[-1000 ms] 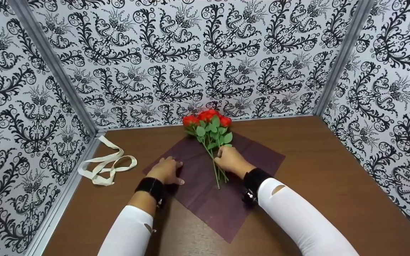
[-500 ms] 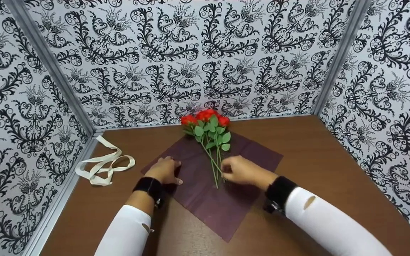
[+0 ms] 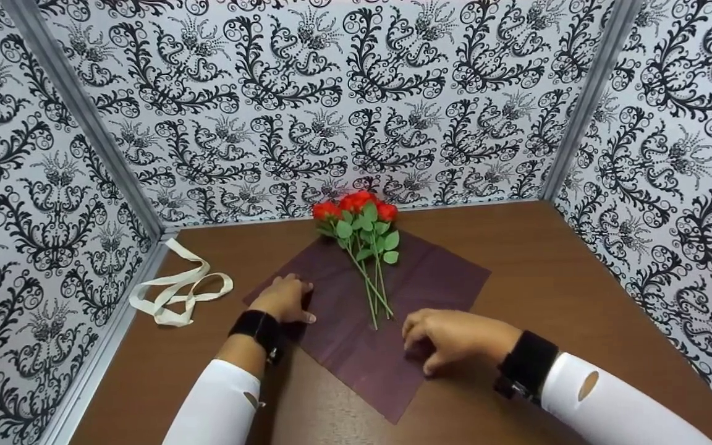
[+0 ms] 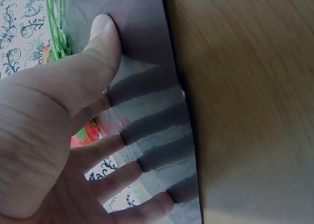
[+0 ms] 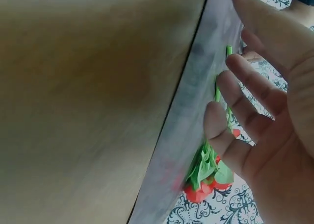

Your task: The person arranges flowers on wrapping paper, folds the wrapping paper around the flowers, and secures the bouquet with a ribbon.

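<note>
Red roses (image 3: 356, 205) with green leaves and long stems lie on a dark purple wrapping sheet (image 3: 362, 364), blooms toward the back wall. My left hand (image 3: 282, 300) rests on the sheet's left part; in the left wrist view its spread fingertips (image 4: 159, 204) and thumb touch the glossy surface. My right hand (image 3: 449, 337) is over the sheet's right front edge, just right of the stem ends, holding nothing. In the right wrist view its fingers (image 5: 230, 94) are loosely bent and apart, with the roses (image 5: 198, 192) beyond them.
A cream ribbon (image 3: 177, 290) lies in loose loops on the brown table (image 3: 578, 321) at the left. Patterned walls (image 3: 356, 111) with grey metal posts stand behind and at both sides.
My right hand has let go of the rose stems and moved toward the front right, to the sheet's edge. The roses stay on the sheet; my left hand has stayed in place.
</note>
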`<state>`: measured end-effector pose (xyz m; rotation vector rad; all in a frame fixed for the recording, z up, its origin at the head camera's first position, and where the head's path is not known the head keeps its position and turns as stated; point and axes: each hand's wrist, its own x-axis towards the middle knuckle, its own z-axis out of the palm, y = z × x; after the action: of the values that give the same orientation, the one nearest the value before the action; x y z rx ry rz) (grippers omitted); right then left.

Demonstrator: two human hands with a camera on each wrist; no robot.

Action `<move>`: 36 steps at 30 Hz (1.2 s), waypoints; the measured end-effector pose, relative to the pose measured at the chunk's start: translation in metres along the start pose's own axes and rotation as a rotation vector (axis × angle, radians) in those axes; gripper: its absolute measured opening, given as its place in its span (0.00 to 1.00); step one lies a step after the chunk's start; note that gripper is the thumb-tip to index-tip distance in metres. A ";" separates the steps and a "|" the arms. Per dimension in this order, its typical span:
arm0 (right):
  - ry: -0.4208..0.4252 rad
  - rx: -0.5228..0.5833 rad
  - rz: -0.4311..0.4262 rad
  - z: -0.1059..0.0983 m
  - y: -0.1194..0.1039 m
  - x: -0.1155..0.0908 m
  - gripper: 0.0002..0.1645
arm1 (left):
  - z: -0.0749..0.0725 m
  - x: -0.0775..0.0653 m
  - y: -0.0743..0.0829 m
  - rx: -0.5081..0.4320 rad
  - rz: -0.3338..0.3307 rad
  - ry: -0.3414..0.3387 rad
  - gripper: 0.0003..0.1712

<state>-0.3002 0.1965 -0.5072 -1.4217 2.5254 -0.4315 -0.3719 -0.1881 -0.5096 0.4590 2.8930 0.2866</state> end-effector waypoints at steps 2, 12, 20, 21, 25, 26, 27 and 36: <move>-0.027 0.005 0.029 0.002 0.000 -0.003 0.28 | 0.000 0.000 0.000 -0.002 0.000 0.001 0.47; -0.022 0.000 0.049 0.005 0.005 -0.005 0.23 | 0.002 0.001 -0.001 0.000 -0.004 -0.004 0.47; -0.001 -0.046 0.007 0.006 0.006 -0.005 0.21 | 0.001 0.000 0.000 0.000 0.006 0.001 0.47; -0.002 -0.049 0.011 0.006 0.006 -0.005 0.20 | 0.001 0.000 0.001 0.001 0.007 0.002 0.47; -0.005 -0.044 0.022 0.007 0.008 -0.005 0.20 | 0.000 -0.001 0.001 -0.002 0.013 0.007 0.47; -0.003 -0.044 0.022 0.008 0.008 -0.005 0.19 | 0.000 -0.001 0.001 -0.002 0.014 0.008 0.47; 0.001 -0.049 0.018 0.008 0.008 -0.005 0.18 | 0.000 -0.001 0.001 -0.003 0.014 0.009 0.47; 0.062 -0.122 -0.048 0.009 0.004 -0.004 0.12 | 0.001 0.001 0.000 -0.004 -0.012 -0.011 0.48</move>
<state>-0.2982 0.2009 -0.5172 -1.5380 2.6115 -0.3395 -0.3731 -0.1880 -0.5106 0.4417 2.8829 0.2864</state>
